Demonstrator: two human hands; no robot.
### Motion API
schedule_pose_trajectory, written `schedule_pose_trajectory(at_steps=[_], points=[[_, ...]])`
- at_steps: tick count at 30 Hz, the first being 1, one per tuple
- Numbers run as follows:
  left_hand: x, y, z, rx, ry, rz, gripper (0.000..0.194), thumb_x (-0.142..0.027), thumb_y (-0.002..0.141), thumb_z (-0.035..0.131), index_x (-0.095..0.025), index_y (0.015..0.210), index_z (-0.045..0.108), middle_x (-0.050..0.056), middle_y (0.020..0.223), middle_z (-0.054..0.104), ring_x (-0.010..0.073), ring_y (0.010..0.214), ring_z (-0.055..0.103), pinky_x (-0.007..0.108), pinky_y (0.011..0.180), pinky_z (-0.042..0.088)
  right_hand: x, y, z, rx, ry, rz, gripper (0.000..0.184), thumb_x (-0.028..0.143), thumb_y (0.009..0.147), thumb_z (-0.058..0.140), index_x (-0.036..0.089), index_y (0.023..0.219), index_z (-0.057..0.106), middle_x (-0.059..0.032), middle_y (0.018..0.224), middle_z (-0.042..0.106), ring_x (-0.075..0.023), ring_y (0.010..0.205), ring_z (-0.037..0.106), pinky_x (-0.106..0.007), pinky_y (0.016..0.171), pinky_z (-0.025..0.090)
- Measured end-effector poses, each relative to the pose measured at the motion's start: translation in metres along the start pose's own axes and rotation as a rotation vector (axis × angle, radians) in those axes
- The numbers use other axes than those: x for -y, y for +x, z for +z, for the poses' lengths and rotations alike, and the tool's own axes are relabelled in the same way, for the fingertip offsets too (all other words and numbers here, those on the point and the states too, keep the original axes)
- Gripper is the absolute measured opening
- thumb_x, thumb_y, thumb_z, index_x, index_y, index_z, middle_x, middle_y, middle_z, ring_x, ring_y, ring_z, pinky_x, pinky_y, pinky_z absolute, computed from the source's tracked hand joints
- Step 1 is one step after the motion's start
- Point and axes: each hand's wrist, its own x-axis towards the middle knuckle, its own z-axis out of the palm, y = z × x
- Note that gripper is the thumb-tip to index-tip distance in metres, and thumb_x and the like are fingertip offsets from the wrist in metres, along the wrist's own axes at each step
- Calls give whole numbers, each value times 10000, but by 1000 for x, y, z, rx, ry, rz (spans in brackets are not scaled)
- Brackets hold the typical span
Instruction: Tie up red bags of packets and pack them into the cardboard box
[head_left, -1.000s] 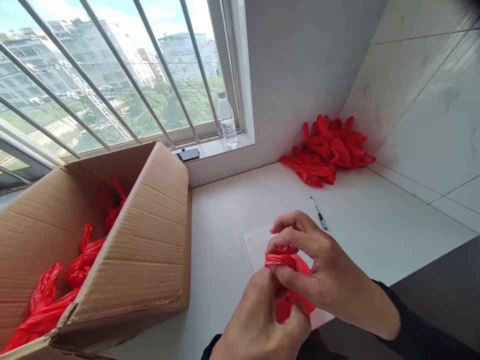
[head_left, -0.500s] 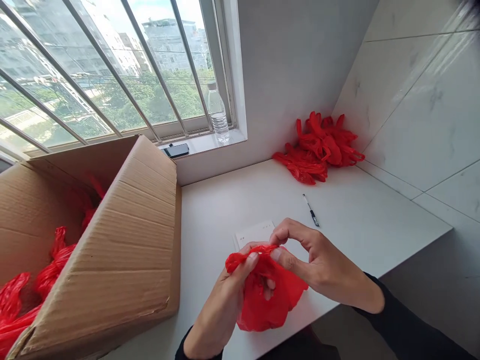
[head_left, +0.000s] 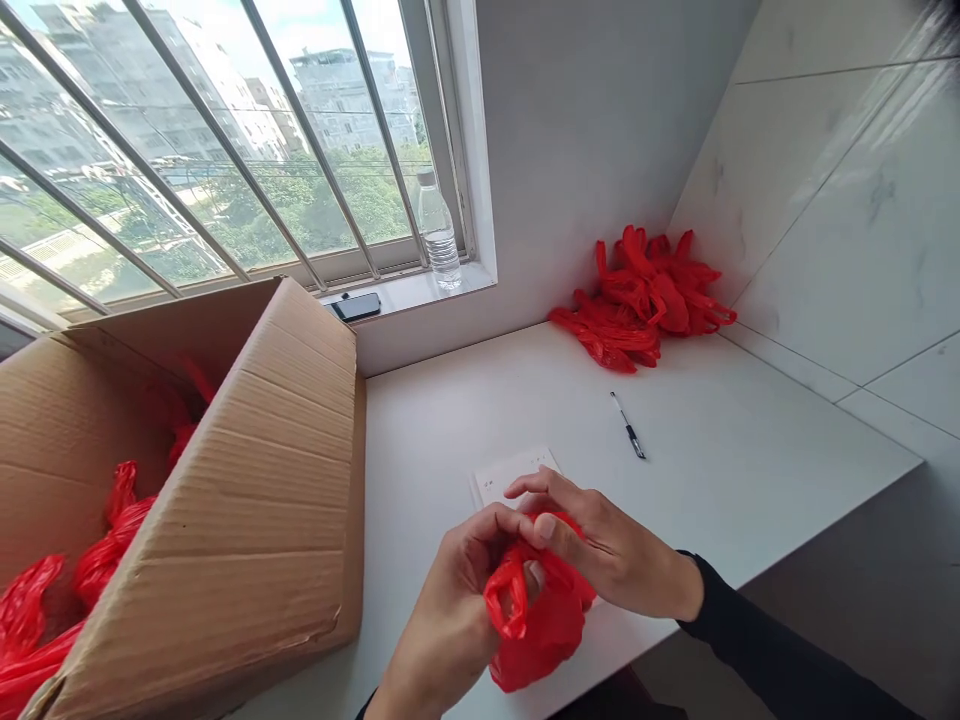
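Both of my hands work a small red plastic bag just above the near edge of the white counter. My left hand grips the bag from the left, its fingers curled into the twisted handles. My right hand pinches the top of the same bag from the right, thumb and forefinger pressed together. The bag's body hangs bunched below my fingers. A white paper sheet lies on the counter just behind my hands.
A large open cardboard box holding several red bags stands at the left. A pile of red bags sits in the far corner by the tiled wall. A black pen lies mid-counter. A water bottle and a phone rest on the windowsill.
My hands came closer together and lower, bunching the spread bag into a tighter bundle with a loop of handle at my left fingers. The view shifted slightly.
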Motion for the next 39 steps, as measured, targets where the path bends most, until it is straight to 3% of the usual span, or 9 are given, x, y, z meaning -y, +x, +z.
schedule_pose_trajectory(at_steps=[3, 6, 10, 15, 21, 27, 31, 34, 39], points=[[11, 0, -3, -154, 412, 175, 391, 53, 739, 571, -257, 941, 696, -21, 851, 687, 142, 774, 593, 226, 663, 463, -4, 3, 3, -29, 0, 85, 365, 470, 1110, 374, 229, 1125, 648, -21, 1000, 694, -174, 919, 641, -334, 891, 502], [30, 5, -6, -356, 806, 563, 613, 149, 681, 411, -262, 1033, 697, -13, 948, 714, 131, 822, 649, 209, 684, 493, -11, 3, 6, -34, 2, 125, 331, 407, 1110, 378, 245, 1146, 664, -2, 919, 671, -163, 812, 596, -321, 795, 485], [50, 14, -9, -427, 943, 944, 539, 123, 864, 482, -234, 1224, 667, 53, 1147, 682, 146, 1021, 690, 214, 820, 571, -25, 4, 7, 69, 83, 172, 312, 418, 1069, 466, 264, 1290, 622, 11, 798, 612, -172, 716, 545, -315, 692, 479], [53, 11, -17, -434, 996, 922, 526, 25, 957, 563, -279, 1380, 633, 61, 1248, 637, 144, 1105, 670, 212, 890, 589, -23, 5, 5, 29, 140, 154, 256, 444, 1057, 515, 232, 1069, 658, 11, 880, 636, -158, 783, 552, -290, 728, 454], [68, -8, -25, -384, 1141, 711, 619, -113, 1048, 461, -270, 1633, 333, 113, 1596, 482, 230, 1457, 475, 349, 1147, 494, -13, -6, -3, -171, -64, 107, 221, 356, 1061, 506, 234, 964, 663, 7, 951, 686, -167, 897, 615, -294, 827, 449], [118, -45, -57, -485, 1250, 618, 611, -101, 1044, 447, -313, 1612, 373, 65, 1546, 572, 241, 1449, 491, 427, 1154, 474, -60, -41, -25, -317, -149, 351, 348, 504, 1058, 484, 250, 905, 667, -8, 918, 685, -202, 876, 611, -315, 705, 430], [127, -53, -58, -516, 1203, 485, 530, -195, 1078, 412, -351, 1585, 409, 18, 1571, 547, 206, 1467, 472, 390, 1156, 479, -78, -52, -22, -343, -91, 379, 398, 560, 1072, 433, 277, 1161, 700, -39, 1138, 735, -229, 1064, 657, -344, 885, 509], [121, -38, -39, -414, 1253, 567, 521, -302, 1104, 329, -255, 1623, 349, 54, 1669, 416, 245, 1562, 320, 428, 1234, 378, -73, -51, -2, -363, -64, 288, 393, 502, 1108, 369, 350, 1395, 589, -14, 1388, 666, -205, 1290, 608, -361, 1112, 469], [139, -7, -16, -260, 1559, 651, 607, -189, 1052, 417, -127, 1639, 277, 84, 1705, 345, 256, 1609, 187, 438, 1310, 146, -93, -57, 43, -183, -494, -47, 500, 288, 1116, 360, 368, 1610, 333, 17, 1643, 428, -202, 1532, 356, -440, 1267, 339]])
